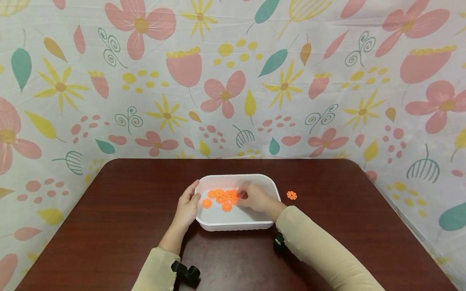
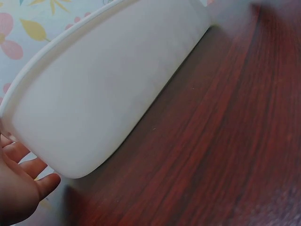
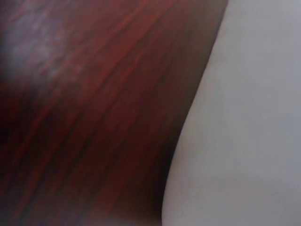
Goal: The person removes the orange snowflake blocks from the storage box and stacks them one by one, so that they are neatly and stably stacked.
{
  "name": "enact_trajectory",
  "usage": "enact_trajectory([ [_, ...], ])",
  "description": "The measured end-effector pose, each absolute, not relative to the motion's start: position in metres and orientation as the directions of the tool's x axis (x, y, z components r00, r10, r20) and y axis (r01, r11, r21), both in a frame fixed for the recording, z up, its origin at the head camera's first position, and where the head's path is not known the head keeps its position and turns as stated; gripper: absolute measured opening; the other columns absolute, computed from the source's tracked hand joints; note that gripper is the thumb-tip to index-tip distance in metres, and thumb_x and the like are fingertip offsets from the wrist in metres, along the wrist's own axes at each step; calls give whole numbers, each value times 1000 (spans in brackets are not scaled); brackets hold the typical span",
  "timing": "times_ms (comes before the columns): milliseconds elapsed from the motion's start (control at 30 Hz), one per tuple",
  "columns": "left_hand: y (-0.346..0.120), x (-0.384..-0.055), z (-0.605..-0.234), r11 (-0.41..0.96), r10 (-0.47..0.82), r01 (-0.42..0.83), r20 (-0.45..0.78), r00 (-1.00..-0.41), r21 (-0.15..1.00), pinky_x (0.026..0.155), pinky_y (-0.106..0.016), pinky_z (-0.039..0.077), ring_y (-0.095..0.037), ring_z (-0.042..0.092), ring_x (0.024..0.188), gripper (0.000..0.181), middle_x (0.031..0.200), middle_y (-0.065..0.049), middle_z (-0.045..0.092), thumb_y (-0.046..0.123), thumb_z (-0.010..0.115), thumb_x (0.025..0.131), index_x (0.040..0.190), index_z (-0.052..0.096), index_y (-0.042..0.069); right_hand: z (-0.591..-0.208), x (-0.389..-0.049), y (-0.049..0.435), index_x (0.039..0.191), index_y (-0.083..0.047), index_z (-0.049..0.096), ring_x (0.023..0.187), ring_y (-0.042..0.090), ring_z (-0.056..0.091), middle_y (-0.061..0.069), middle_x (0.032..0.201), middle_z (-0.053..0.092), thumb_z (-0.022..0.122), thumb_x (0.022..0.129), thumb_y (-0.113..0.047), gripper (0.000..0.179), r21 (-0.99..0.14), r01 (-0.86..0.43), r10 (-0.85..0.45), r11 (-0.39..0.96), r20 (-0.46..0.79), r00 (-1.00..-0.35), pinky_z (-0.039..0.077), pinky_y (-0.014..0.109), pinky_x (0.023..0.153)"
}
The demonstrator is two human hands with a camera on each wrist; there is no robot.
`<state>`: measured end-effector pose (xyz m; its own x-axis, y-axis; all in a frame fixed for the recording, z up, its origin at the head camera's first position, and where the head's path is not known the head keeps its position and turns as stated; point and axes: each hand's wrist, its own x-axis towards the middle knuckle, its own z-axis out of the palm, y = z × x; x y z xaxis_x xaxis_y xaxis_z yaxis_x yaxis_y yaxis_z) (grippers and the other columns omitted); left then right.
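Note:
A white plastic tub [image 1: 236, 223] stands on the table, holding a cluster of orange flower-shaped discs [image 1: 227, 207] toward its left half. At the tub's left end, my left hand [image 1: 187, 208] grips the rim, thumb at the top edge. The left wrist view shows the fingers of that hand [image 2: 21, 183] against the outside of the tub wall [image 2: 94, 94]. My right hand [image 1: 256, 197] reaches over the right rim into the tub, bent fingers at the right side of the discs. Whether it pinches one I cannot tell. The right wrist view shows only the tub's outer wall [image 3: 244, 132].
One orange notched disc [image 1: 291, 195] lies on the dark wooden table [image 1: 120, 226], just right of the tub. Black wrist cameras [image 1: 186, 273] are strapped over the sleeves. A flower-patterned cloth [image 1: 225, 133] hangs behind the table's far edge.

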<state>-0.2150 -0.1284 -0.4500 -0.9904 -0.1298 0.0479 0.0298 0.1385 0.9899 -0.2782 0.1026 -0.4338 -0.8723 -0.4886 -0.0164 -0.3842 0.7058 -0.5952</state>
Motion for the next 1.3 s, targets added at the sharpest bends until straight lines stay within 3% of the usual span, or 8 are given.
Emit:
enact_trajectory([
  [433,-126,-215,-447,133,-137,28,46,-989,991,113,-48,25,-30,31,139,47,150,-16,36,7,43,96,143,41,7,-431,-280,101,91,-9,62,76,13,48,-1,79,54,78,76,-13,22,-555,-382,-481,739,-37,-876,43,25,70],
  [700,-122,-214,-448,127,-127,34,51,-991,991,112,-50,28,-32,33,138,47,150,-17,35,8,43,96,144,40,6,-430,-279,110,90,-9,58,70,12,48,0,75,54,69,81,-6,14,-616,-368,-489,697,-33,-872,41,22,64],
  [1100,-123,-212,-451,143,-145,1,22,-989,990,114,-48,24,-29,29,141,48,151,-13,35,11,44,96,144,40,9,-428,-275,115,94,-2,58,64,12,62,5,75,63,59,85,-3,9,-791,-251,-520,558,-98,-849,52,27,57],
  [1300,-126,-211,-453,154,-149,6,29,-988,988,115,-48,23,-30,28,141,48,151,-13,35,10,43,96,144,40,9,-427,-276,110,98,-1,59,65,14,61,8,80,62,60,87,-4,12,-803,-180,-459,569,-128,-879,51,27,57],
])
